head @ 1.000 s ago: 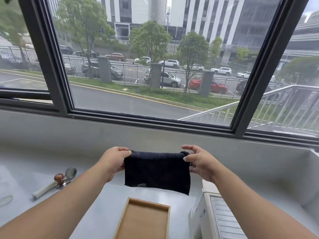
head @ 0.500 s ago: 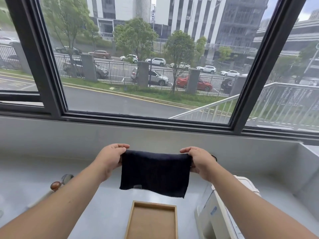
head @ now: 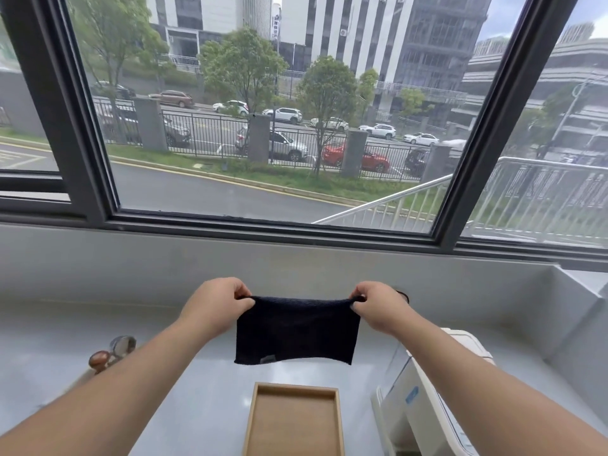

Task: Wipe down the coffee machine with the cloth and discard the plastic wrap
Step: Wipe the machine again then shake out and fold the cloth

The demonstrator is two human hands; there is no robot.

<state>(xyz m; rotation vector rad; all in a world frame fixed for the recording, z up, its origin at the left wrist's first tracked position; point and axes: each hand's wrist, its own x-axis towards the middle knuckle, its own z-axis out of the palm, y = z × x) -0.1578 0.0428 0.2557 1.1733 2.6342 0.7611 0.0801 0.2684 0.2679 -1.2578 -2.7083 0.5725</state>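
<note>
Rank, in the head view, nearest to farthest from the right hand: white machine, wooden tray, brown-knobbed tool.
From the right hand:
1. White machine, just below, right side.
2. Shallow wooden tray, lower centre.
3. Brown-knobbed metal tool, far left, past the left arm.

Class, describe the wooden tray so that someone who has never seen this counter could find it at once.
Start at the big window and drop to the grey counter below it. The wooden tray lies directly beneath the hanging dark cloth, left of the white machine. It is the only brown, shallow, rectangular thing there.
</note>
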